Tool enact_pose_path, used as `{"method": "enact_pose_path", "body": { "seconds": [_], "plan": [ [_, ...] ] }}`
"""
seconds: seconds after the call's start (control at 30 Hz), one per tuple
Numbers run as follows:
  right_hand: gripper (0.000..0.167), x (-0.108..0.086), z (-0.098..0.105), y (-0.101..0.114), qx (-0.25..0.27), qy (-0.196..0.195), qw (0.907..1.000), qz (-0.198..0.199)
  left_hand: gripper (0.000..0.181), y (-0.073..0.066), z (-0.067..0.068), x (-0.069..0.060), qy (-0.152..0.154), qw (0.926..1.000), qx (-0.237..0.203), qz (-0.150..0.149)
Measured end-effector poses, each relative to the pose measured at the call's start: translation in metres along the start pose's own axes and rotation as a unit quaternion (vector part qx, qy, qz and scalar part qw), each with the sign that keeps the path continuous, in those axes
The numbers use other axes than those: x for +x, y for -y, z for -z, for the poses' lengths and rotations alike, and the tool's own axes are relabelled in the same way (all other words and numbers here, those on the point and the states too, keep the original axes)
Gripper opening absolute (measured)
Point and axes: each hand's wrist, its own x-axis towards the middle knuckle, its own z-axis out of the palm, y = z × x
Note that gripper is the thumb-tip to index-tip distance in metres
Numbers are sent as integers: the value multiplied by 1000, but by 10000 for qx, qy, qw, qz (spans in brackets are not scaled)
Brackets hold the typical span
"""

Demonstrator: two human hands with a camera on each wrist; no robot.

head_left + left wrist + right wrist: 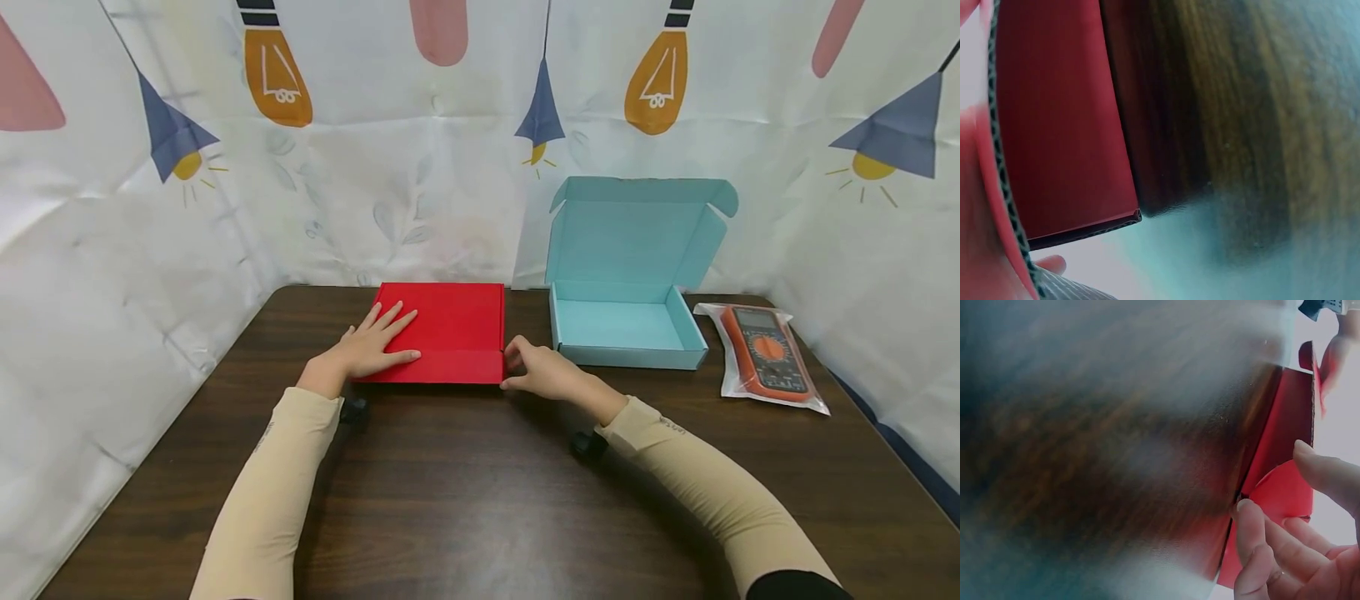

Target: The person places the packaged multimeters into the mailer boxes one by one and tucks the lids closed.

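Note:
A red cardboard box (461, 321) lies at the back of the table, its lid lowered. The left hand (367, 346) rests on the lid's left part with its fingers spread. In the left wrist view, a gap separates the lid's edge from the red front wall (1063, 125). At the box's front right corner is the right hand (551, 372), its fingers bent and apart. The right wrist view has a small curved red flap (1282, 490) between the thumb and fingers of the right hand (1310, 556); the fingertips touch the corner.
To the right stands a light blue box (618, 321) with its lid raised against the patterned cloth (465, 167). Farther right, an orange multimeter (768, 350) in clear wrapping lies on the dark wooden table (480, 500).

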Motion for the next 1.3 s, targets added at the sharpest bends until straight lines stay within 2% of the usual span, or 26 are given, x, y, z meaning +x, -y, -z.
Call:
{"method": "enact_pose_path", "body": {
  "seconds": [0.5,0.93,1.3],
  "plan": [
    [48,-1,0,-3,409,107,9991,96,89,3,-1,0,-7,10000,-14,-2],
    [59,-2,-2,0,915,46,9958,9,90,3,0,0,-33,9999,-137,-6],
    [71,-3,0,2,935,108,9956,38,91,6,-1,2,21,9999,-161,-13]
  ]
}}
